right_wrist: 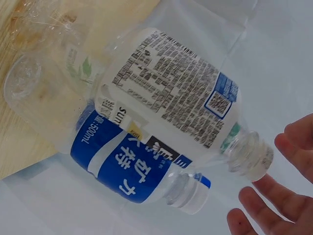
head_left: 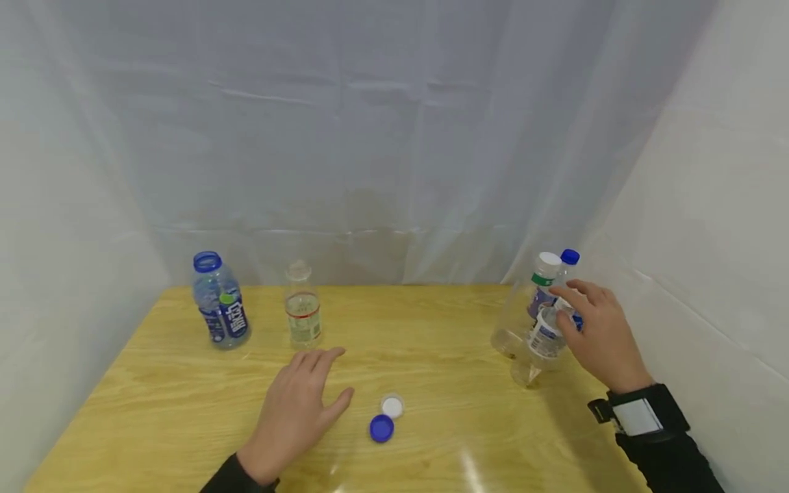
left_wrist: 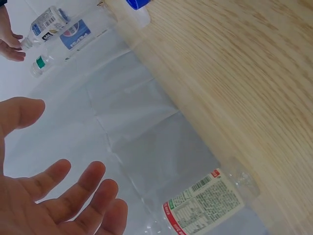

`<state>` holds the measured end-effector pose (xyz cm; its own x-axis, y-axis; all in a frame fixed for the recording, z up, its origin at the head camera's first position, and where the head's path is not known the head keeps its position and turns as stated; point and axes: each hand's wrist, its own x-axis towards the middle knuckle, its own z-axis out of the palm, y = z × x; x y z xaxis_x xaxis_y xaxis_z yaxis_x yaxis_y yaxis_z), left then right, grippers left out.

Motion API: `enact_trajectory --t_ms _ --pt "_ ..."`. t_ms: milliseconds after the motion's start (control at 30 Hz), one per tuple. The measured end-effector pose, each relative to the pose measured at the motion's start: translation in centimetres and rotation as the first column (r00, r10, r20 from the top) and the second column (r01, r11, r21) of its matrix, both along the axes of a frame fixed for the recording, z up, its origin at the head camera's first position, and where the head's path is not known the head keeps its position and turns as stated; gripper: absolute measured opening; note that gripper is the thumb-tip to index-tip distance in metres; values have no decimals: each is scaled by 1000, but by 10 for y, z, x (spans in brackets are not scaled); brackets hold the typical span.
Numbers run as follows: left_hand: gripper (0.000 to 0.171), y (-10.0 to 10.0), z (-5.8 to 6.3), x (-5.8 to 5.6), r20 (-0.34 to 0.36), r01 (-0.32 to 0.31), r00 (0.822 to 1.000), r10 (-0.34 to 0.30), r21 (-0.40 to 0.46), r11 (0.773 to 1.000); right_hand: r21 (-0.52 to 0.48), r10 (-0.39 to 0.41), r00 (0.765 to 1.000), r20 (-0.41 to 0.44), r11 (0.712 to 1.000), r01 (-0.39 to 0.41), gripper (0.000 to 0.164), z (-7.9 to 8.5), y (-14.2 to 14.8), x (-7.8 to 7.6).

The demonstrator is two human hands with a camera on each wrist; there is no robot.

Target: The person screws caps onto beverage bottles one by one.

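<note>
Clear plastic bottle with a printed white label (head_left: 545, 335) stands upright on the yellow wood-grain table (head_left: 431, 390), its long axis rising toward our right hand (head_left: 600, 335). Those fingers are parted right at its neck, not clenched (contact? we honestly can't tell), while our left hand (head_left: 294, 404), spread and holding nothing, is well apart.

Six bottles (head_left: 224, 315); two loose caps (head_left: 381, 428) — one blue, one white; one wood-grain table (head_left: 456, 411).
</note>
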<state>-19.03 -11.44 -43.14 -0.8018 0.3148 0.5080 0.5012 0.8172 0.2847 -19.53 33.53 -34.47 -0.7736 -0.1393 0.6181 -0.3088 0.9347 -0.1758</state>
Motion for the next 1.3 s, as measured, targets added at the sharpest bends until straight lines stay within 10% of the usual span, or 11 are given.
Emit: enact_trajectory --t_ms 433,1300 --pt "61 -7 -2 -4 29 -38 999 37 10 999 135 203 960 -191 975 -179 34 -7 -41 3" --pt "61 -21 -7 -23 58 -106 993 103 40 994 169 322 936 140 924 -343 37 -74 -138 5"
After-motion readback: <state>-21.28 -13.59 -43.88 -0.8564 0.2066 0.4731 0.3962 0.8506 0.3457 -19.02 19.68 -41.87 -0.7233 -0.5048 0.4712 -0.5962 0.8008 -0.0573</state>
